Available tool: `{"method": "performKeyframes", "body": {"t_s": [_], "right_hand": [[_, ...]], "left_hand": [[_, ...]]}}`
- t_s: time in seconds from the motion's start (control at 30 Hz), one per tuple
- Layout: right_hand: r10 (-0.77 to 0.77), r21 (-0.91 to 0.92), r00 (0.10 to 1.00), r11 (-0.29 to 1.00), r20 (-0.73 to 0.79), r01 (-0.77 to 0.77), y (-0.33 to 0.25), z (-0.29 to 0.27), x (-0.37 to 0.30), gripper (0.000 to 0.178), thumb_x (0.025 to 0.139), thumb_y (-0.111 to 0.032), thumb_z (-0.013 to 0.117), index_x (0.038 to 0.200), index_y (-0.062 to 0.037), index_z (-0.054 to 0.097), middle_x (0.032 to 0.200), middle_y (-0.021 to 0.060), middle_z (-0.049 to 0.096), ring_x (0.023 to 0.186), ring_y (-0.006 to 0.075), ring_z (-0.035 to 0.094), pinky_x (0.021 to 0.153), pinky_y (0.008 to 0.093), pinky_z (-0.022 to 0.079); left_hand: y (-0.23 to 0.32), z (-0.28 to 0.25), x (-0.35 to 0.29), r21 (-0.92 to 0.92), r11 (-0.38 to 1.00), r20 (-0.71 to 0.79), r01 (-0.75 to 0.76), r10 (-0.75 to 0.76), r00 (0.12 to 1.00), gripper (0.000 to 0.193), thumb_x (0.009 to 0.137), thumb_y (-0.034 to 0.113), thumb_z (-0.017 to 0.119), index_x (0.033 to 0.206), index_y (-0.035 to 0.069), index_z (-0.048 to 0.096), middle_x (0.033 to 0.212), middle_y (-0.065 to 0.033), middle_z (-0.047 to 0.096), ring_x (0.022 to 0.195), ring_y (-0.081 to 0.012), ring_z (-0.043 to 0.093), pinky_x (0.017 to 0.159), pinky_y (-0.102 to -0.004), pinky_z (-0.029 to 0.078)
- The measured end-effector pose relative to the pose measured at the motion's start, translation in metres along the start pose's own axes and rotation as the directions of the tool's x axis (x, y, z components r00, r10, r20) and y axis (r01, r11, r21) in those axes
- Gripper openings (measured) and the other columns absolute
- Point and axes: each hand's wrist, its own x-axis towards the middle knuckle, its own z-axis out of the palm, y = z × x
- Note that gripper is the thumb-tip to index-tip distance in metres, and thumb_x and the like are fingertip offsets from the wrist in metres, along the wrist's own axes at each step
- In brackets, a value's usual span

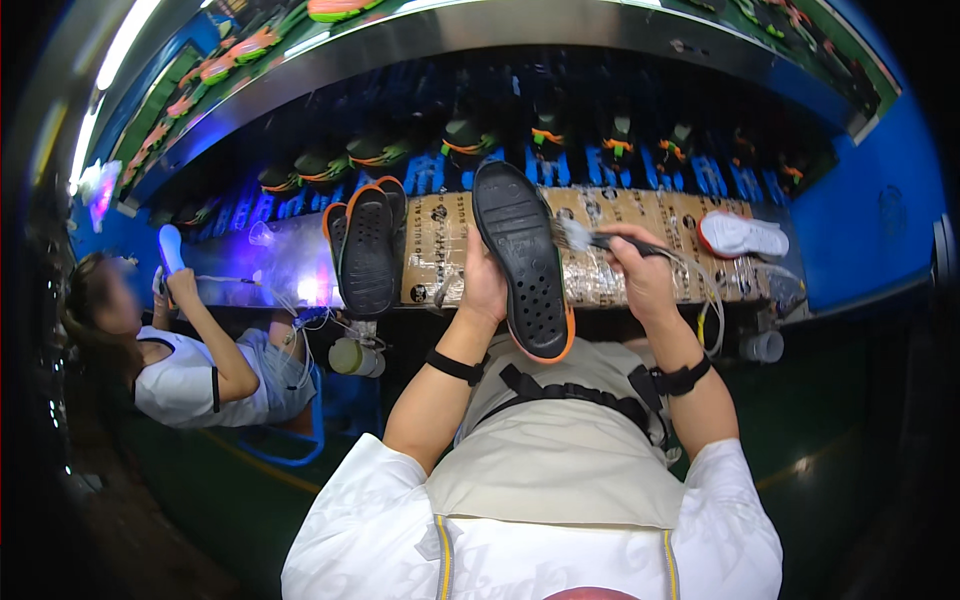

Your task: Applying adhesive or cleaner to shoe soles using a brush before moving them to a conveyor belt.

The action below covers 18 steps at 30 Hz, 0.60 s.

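Note:
My left hand (483,281) is closed on the left edge of a black shoe sole (520,250) with an orange rim at its heel. The sole stands tilted up over the bench, its row of holes and ribbed forefoot facing me. In my right hand (640,272) is a brush (578,236) with pale bristles and a dark handle, from which a thin clear tube trails. Its bristles are close beside the sole's right edge; whether they touch I cannot tell. More black soles (368,252) with orange edges lie left of my left hand. A white sole with red edging (745,236) rests at the right.
Brown printed cardboard under clear film (435,235) covers the bench. Behind it, dark shoes with orange trim (465,138) stand on blue supports under a metal shelf (560,30). At left a co-worker (190,372) holds a pale blue sole (171,248). A jar (355,357) hangs below the bench.

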Motion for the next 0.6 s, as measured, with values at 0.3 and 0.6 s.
{"method": "performKeyframes", "body": {"t_s": [0.3,0.6], "right_hand": [[-0.104,-0.057,0.994,0.993,0.029,0.106,-0.007,0.054,0.022,0.017,0.099,-0.008,0.067,0.113,0.0001,0.074,0.092,0.0004,0.071,0.083,0.0053,0.062,0.074,0.0227,0.05],[-0.097,-0.542,0.949,0.802,0.298,0.252,-0.033,0.04,-0.024,0.023,0.091,-0.011,0.073,0.112,-0.0035,0.076,0.099,0.0106,0.076,0.092,0.0176,0.072,0.082,0.0328,0.056]], "left_hand": [[-0.025,0.02,-0.011,-0.044,0.996,0.029,0.08,-0.078,0.996,0.081,0.11,0.067,0.019,0.154,0.005,0.049,0.146,-0.0146,0.061,0.134,-0.0288,0.059,0.118,-0.0461,0.044],[-0.007,0.009,0.008,0.148,0.985,0.025,-0.087,0.084,0.996,0.08,0.11,0.066,0.021,0.149,0.005,0.053,0.142,-0.0145,0.063,0.131,-0.0306,0.061,0.115,-0.046,0.047]]}}
